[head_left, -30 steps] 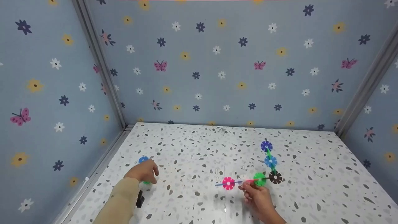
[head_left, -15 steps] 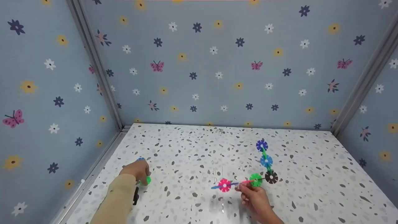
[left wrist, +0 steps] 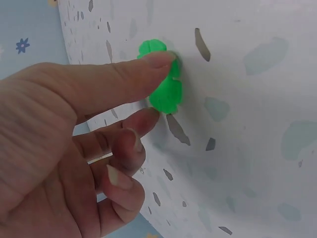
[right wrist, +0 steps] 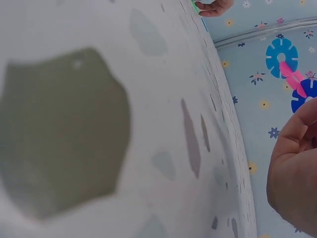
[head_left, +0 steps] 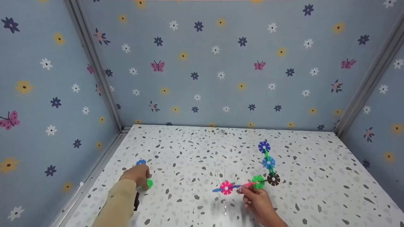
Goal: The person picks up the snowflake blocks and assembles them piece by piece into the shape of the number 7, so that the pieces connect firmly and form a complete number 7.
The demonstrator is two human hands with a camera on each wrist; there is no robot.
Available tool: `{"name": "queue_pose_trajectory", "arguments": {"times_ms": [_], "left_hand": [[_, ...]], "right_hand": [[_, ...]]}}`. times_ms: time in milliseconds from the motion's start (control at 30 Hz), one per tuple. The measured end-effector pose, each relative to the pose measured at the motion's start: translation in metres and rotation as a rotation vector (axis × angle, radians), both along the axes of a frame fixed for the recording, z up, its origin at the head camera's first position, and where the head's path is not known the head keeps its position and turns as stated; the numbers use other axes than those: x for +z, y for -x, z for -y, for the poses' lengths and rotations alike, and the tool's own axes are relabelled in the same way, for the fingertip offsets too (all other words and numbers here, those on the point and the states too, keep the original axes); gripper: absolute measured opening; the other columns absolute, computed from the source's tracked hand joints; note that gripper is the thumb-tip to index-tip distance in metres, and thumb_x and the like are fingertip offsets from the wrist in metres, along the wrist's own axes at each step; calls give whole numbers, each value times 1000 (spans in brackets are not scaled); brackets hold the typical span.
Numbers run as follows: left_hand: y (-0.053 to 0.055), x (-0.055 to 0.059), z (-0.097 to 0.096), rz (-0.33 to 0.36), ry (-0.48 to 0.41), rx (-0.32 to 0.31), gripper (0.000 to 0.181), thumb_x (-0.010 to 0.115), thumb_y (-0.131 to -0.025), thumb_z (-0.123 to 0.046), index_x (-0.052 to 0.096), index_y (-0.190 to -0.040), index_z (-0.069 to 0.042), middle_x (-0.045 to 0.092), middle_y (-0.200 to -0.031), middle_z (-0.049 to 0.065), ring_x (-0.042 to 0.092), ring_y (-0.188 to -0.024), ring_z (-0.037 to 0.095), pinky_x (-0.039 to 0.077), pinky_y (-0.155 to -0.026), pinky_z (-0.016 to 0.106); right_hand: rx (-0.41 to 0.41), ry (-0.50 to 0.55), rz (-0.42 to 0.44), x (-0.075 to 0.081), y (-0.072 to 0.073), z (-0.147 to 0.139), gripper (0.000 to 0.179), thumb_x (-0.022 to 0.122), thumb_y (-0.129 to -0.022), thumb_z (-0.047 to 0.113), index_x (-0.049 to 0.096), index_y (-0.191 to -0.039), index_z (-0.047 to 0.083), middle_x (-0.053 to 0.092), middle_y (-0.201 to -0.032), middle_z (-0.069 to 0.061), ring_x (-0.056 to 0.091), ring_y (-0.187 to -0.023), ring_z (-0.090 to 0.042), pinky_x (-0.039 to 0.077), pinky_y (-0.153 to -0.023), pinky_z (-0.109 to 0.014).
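Observation:
My left hand [head_left: 135,175] is at the left of the table, thumb and index finger pinching a loose green notched snowflake disc [left wrist: 165,94]. That disc is tilted up close to the tabletop, partly covered by the thumb. My right hand [head_left: 261,202] grips a chain of interlocked snowflake discs. Along this chain are a pink disc [head_left: 226,188], a green disc [head_left: 258,182], a dark brown disc [head_left: 273,179], a light blue disc [head_left: 268,162] and a dark blue disc [head_left: 264,147]. Fingers hide part of the chain. Its left end is a blue disc [head_left: 216,190] seen edge-on.
Just beyond my left hand lies another blue disc [head_left: 141,162], partly hidden. The speckled white table [head_left: 189,151] meets patterned panels [head_left: 208,85] at the back and sides. A black object [head_left: 136,201] shows by the left wrist.
My left hand has lowered onto the loose green disc and now pinches it. The right hand keeps its grip on the chain. The head view has shifted slightly.

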State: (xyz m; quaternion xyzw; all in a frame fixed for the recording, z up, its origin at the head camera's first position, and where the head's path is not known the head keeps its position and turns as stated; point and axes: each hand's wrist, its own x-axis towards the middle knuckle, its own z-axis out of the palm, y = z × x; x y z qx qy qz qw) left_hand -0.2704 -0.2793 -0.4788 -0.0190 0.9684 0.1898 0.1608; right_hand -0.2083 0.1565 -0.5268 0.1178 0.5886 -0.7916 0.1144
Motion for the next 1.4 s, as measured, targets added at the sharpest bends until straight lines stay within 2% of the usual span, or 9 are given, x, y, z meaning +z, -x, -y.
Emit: {"name": "queue_pose_trajectory", "arguments": {"times_ms": [267, 333, 500, 567, 667, 800, 967, 1200, 1400], "left_hand": [[-3, 0, 2, -4, -5, -2, 28, 80, -73, 0, 64, -94, -4, 62, -89, 7, 57, -81, 26, 51, -73, 48], [-4, -1, 3, -2, -13, 12, 29, 80, -72, 0, 61, -93, -5, 60, -87, 7, 55, -80, 26, 50, -71, 46], [-6, -7, 4, -25, -41, 0, 25, 76, -74, 2, 56, -84, -8, 55, -81, 6, 50, -73, 24, 43, -62, 38], [-7, -8, 2, -47, -43, -6, 21, 74, -77, 1, 56, -80, -9, 54, -78, 6, 49, -70, 22, 40, -60, 36], [-6, -11, -6, -127, -61, -47, 17, 73, -82, -2, 59, -80, -10, 54, -77, 3, 49, -70, 20, 41, -61, 38], [-4, -15, -21, -239, -124, -118, 11, 74, -84, -6, 64, -85, -11, 57, -82, 1, 51, -74, 19, 46, -68, 41], [-5, -18, -37, -277, -235, -111, 8, 75, -85, -9, 67, -86, -12, 57, -81, 0, 51, -72, 17, 45, -67, 38], [-8, -24, -54, -281, -342, -149, 6, 73, -88, -11, 67, -91, -11, 58, -80, -1, 52, -71, 16, 44, -65, 35], [-10, -28, -68, -287, -440, -209, 6, 69, -92, -13, 68, -97, -11, 60, -81, -2, 53, -68, 15, 45, -62, 34]], "right_hand": [[-2, -15, -13, 1, 0, 1, 15, 69, -93, 15, 64, -101, 3, 71, -97, -10, 52, -64, -12, 47, -55, -22], [-2, -22, -9, 1, 0, 2, 17, 70, -93, 15, 63, -101, 2, 71, -95, -10, 53, -64, -13, 47, -55, -22], [-13, -9, -21, -1, 0, 5, 22, 71, -92, 15, 62, -103, -2, 71, -93, -11, 51, -62, -12, 46, -53, -22], [-20, -6, -28, -2, 0, 6, 22, 72, -91, 14, 63, -102, -2, 71, -93, -11, 51, -62, -12, 45, -52, -22], [-25, -4, -18, -2, 1, 5, 19, 71, -92, 14, 62, -101, -1, 71, -93, -11, 51, -62, -12, 45, -52, -22], [-32, -4, 6, -1, 1, 5, 17, 71, -92, 14, 60, -99, 1, 71, -92, -11, 51, -62, -12, 45, -53, -23], [-34, -9, 0, 0, 4, 5, 20, 72, -91, 14, 61, -100, 1, 71, -93, -11, 52, -63, -12, 45, -53, -23], [-48, -35, 9, 3, 7, 5, 21, 71, -92, 15, 58, -103, 1, 71, -95, -12, 53, -64, -14, 45, -54, -24], [-62, -37, -2, 5, 8, 5, 19, 69, -93, 13, 56, -100, 1, 71, -93, -13, 50, -64, -13, 45, -53, -24]]}}
